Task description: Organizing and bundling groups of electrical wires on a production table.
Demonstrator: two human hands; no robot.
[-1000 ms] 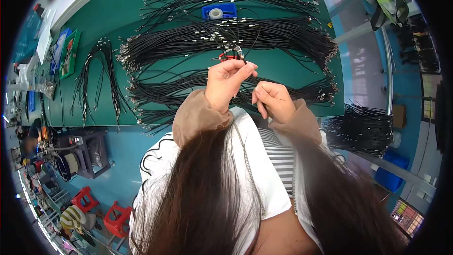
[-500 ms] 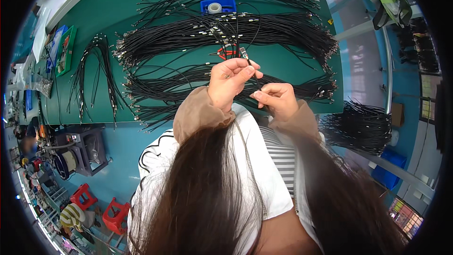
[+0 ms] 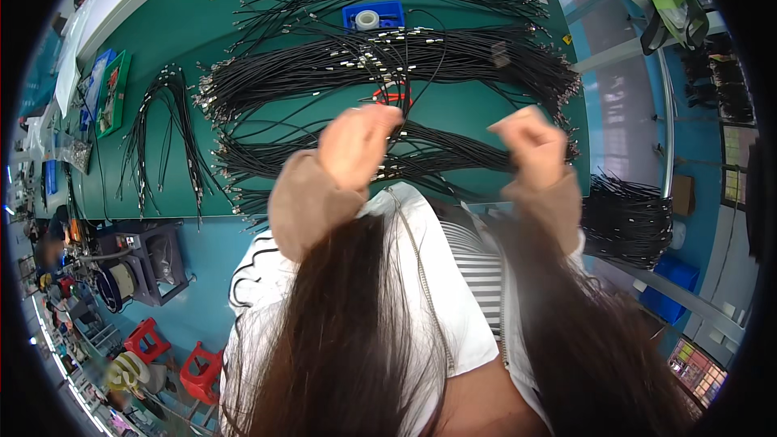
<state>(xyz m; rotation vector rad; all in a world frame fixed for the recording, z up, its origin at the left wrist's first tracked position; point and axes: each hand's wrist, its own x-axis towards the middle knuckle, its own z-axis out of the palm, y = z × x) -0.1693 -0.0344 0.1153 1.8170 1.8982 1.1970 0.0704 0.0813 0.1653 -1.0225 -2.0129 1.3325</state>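
Note:
My left hand (image 3: 356, 146) is raised over the green table (image 3: 461, 97), its back showing and its fingers closed together beside the hanging strands of black cable (image 3: 403, 85). What it holds, if anything, is hidden. My right hand (image 3: 536, 150) is apart from it, above the right part of the near cable bundle (image 3: 453, 144). Its fingers are curled and blurred by motion, and no held thing can be made out. Red-handled pliers (image 3: 393, 97) lie just beyond my left fingertips, partly covered by cables.
A thick bundle of black cables (image 3: 283, 65) with white tags crosses the table. Beyond it is a blue tray (image 3: 393, 8) with a white tape roll (image 3: 367, 19). A smaller cable bunch (image 3: 182, 121) and a green bin (image 3: 115, 89) are at left; more cables (image 3: 627, 222) hang off right.
My hands have moved apart, the left one to the left and the right one farther right. The cable end with its metal connector, earlier held between them, no longer shows clearly.

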